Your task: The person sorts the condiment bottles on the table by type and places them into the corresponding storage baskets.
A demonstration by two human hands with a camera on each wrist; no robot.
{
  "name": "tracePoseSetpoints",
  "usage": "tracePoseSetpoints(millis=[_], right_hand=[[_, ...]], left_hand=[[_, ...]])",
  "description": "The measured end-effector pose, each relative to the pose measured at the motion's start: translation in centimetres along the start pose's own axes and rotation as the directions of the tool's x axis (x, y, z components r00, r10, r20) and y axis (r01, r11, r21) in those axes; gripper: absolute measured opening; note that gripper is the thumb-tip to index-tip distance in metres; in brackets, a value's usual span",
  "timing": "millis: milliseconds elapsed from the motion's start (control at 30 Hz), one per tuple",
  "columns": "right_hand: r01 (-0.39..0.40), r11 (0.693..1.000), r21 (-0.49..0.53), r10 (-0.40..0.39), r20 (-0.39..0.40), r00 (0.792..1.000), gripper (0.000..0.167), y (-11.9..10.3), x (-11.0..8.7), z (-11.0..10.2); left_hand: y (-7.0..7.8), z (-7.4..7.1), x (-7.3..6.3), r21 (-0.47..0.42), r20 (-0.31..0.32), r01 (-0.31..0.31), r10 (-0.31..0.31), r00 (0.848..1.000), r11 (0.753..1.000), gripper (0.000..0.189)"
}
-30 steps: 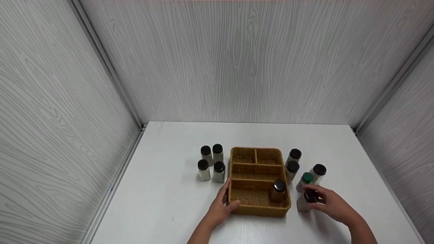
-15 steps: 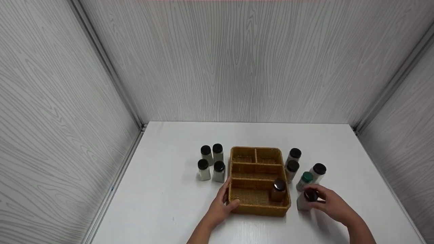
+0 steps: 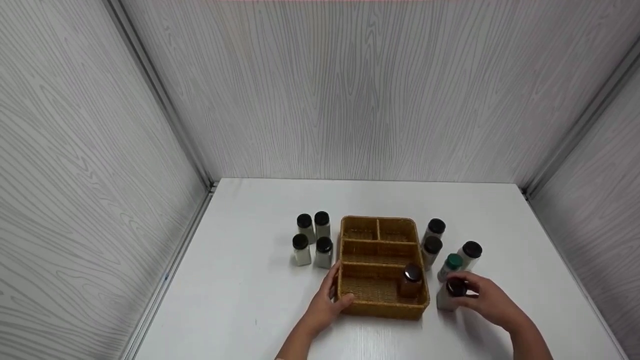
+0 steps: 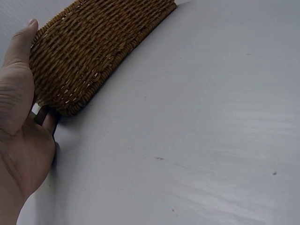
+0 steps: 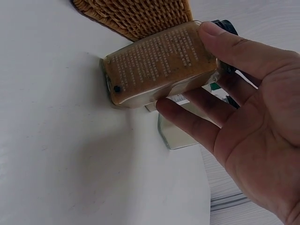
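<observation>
Left of centre stand four dark-capped jars (image 3: 302, 252). At lower centre, the left hand (image 3: 322, 310) grips the near-left corner of the divided wicker basket (image 3: 382, 310), seemingly steadying it. At lower right, the right hand (image 3: 492, 302) pinches a square glass jar (image 3: 444, 301) near its cap; this looks like the pick-up, likely calling next for a straight lift. Its base contact is unclear; fingers partly hide the green-capped jar (image 3: 449, 269).

Bare left grip (image 3: 322, 310); bare right grip (image 3: 487, 300), palm (image 5: 267, 136) creased; forearms (image 3: 530, 340) bare.
</observation>
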State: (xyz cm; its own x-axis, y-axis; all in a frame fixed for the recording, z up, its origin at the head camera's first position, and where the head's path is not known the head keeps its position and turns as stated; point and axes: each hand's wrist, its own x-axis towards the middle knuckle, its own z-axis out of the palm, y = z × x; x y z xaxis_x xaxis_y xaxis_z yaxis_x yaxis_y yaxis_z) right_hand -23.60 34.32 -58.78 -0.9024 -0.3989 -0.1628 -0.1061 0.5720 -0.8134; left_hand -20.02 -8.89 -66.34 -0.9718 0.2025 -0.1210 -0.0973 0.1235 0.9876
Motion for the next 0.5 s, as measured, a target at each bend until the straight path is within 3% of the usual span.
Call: tracePoseSetpoints(millis=[500], right_hand=[[0.021,1.000,0.014,-0.021,-0.030,0.999,0.054,-1.4,-0.3,-0.6]], left_hand=[[-0.4,-0.1,0.2,-0.008,0.037,-0.040,0.040,0.999,0.999,0.096]])
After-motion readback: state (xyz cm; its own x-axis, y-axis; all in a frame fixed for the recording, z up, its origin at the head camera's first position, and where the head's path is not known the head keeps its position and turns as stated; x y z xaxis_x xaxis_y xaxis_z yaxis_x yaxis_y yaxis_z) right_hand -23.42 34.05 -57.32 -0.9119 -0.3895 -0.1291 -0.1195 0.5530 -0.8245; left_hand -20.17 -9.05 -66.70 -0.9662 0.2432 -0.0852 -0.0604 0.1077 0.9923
